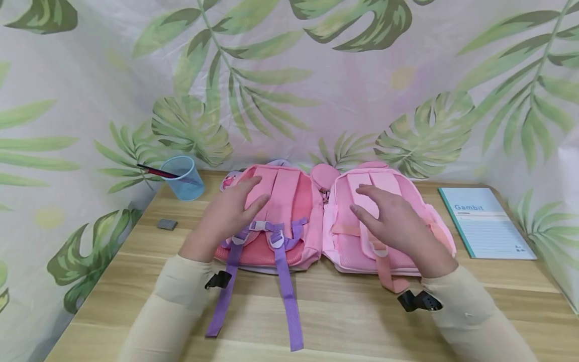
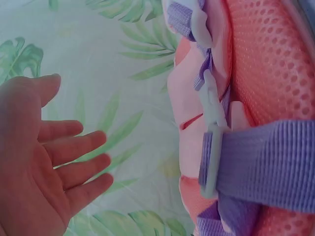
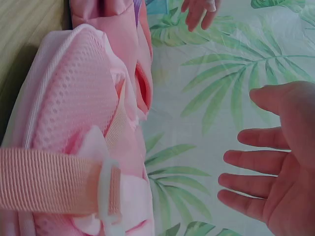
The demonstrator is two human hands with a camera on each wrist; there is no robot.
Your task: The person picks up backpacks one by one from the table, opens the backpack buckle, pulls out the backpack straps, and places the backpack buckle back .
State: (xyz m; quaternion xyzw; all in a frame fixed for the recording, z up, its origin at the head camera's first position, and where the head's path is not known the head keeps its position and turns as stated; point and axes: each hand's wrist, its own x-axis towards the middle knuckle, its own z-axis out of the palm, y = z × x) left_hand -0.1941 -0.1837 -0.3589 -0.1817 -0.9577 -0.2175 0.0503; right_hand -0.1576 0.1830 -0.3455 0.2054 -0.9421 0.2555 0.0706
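Two pink backpacks lie side by side on the wooden table, their strap sides up. The left backpack (image 1: 306,221) is coral pink with purple webbing straps (image 1: 283,276) that trail toward the front. Paler pink is the right backpack (image 1: 346,251), with peach webbing (image 1: 384,269). My left hand (image 1: 230,211) hovers over the left backpack, fingers relaxed and apart from it; the left wrist view shows a gap between the hand (image 2: 54,157) and the purple strap (image 2: 266,167). Over the right backpack my right hand (image 1: 395,218) hovers likewise, fingers spread and holding nothing.
A blue mesh pen cup (image 1: 187,183) with pens stands at the back left, a small grey eraser (image 1: 167,224) in front of it. To the right lies a light blue notebook (image 1: 488,221). Leaf-patterned cloth (image 1: 271,100) hangs behind the table and at its sides.
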